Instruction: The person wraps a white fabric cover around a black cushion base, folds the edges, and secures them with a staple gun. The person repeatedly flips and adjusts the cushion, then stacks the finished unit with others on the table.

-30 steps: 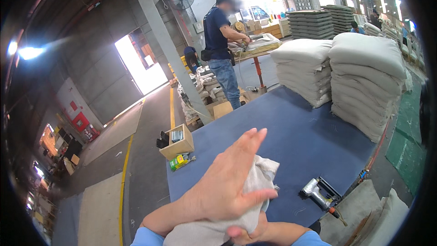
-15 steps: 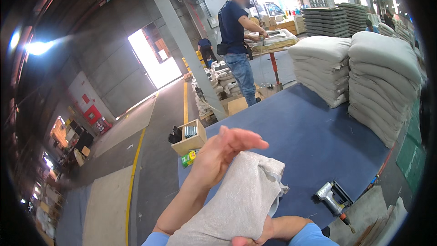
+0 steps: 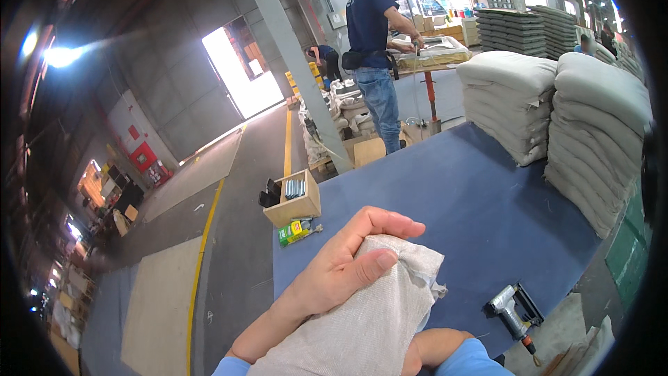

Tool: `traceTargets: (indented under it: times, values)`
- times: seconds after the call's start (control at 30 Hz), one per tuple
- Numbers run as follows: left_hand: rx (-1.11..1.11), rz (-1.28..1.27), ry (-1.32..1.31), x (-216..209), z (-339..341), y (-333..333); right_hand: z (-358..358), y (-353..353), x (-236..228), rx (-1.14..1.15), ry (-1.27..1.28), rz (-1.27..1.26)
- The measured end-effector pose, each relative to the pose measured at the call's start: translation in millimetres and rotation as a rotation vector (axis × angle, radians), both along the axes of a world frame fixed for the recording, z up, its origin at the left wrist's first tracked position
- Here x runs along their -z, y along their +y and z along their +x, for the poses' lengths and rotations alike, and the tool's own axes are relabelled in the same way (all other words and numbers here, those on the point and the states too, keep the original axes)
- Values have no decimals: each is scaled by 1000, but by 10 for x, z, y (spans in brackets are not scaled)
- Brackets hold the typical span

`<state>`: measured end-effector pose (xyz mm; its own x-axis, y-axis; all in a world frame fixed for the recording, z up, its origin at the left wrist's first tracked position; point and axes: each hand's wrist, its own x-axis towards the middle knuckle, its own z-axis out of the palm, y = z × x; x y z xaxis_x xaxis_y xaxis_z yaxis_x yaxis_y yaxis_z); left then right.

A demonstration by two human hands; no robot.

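A beige fabric-covered piece point(image 3: 348, 331), folded at its far corner, is tilted up in front of me above the blue tabletop. My left hand point(image 3: 355, 257) lies over its upper left edge, thumb pressed on the cloth and fingers curving past the far end. Low on its right side, my right hand point(image 3: 413, 356) supports the piece; its fingers are hidden by the fabric and the frame's edge. A paler layer shows at the open right side of the fold. To the right, a silver air staple gun point(image 3: 513, 312) lies near the table edge.
The blue table point(image 3: 487, 216) bears two tall stacks of beige cushions point(image 3: 504, 101). At its left edge sit a wooden box point(image 3: 296, 202) of metal staple strips and a green-yellow packet point(image 3: 292, 232). Beyond a grey post point(image 3: 292, 49), a co-worker point(image 3: 372, 35) stands at another table.
My left hand has come down onto the fabric, its thumb now lying on the cloth. My right thumb has gone out of sight. Farther off, another person has bent over.
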<state>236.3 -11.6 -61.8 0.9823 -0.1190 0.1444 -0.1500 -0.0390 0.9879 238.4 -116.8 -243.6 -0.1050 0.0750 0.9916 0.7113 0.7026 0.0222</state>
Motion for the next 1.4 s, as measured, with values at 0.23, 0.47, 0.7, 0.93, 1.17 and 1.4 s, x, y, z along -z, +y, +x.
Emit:
traceTargets:
  times: [0.23,0.47,0.7,0.93,1.17,1.4]
  values:
    - [-112,83,-173,57,-170,-70,-27,-6,117,126,81,-6]
    - [-6,-305,-114,177,-45,211,-24,-63,278,176,130,-186]
    - [-122,-190,-140,101,-155,187,-183,155,-98,-209,380,-164]
    - [-93,-166,-258,184,-220,289,-276,216,-247,-168,393,6]
    - [-132,-200,-200,172,-243,306,-207,191,-339,-137,356,9]
    - [-66,-137,-67,97,-264,383,-114,182,-98,-43,269,-51]
